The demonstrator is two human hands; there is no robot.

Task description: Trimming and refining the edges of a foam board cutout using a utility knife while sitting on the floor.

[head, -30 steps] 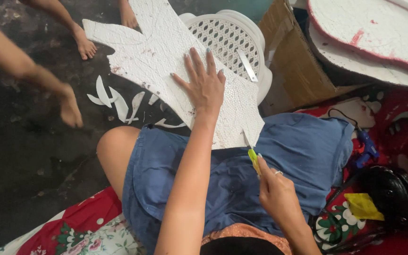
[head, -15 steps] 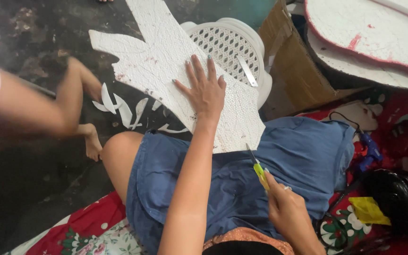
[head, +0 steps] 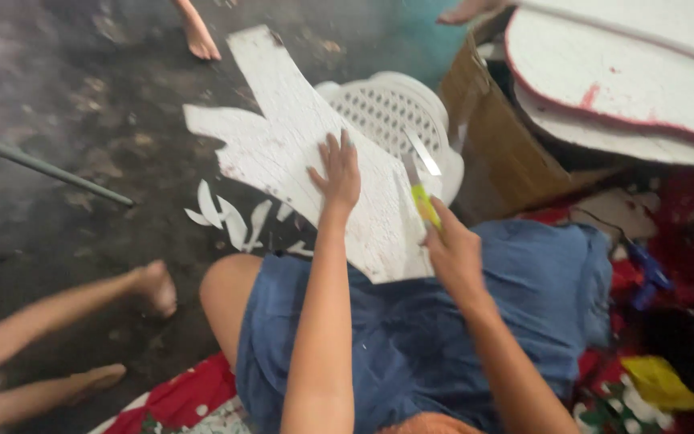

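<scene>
A large white foam board cutout (head: 283, 137) with jagged points lies across my lap and a white perforated plastic stool (head: 395, 104). My left hand (head: 337, 170) presses flat on the board, fingers spread. My right hand (head: 453, 249) grips a yellow-handled utility knife (head: 421, 197), its blade at the board's right edge. I sit on the floor in blue shorts (head: 411, 337).
White foam offcuts (head: 230, 221) lie on the dark floor. A cardboard box (head: 508, 153) stands to the right, with big white red-edged foam boards (head: 628, 72) above it. Another person's legs and feet (head: 82, 313) are at lower left; a foot (head: 200, 36) at the top. A metal rod (head: 42, 167) lies left.
My right hand has lifted the knife from my lap up to the board's right edge. The other person's legs moved to the lower left. The view shifted.
</scene>
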